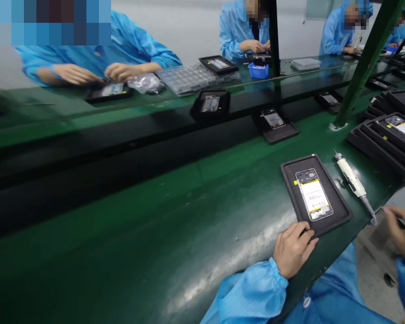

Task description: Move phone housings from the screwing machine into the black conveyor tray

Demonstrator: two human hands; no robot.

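My left hand (293,249) rests with loosely curled fingers on the near edge of a flat black tray (337,204), gripping nothing. In its recess lies an open-backed phone (314,195), just beyond my fingertips. My right hand (402,234), fingers open, reaches near a white electric screwdriver (353,182) lying on the glossy green surface (189,216).

The right hand (403,234) is cut off by the frame's right edge, so its grip cannot be told. The left hand (293,249) hides the near corner of the flat black rubber tray (337,202). Print on the white phone battery label (314,197) is too small to read.
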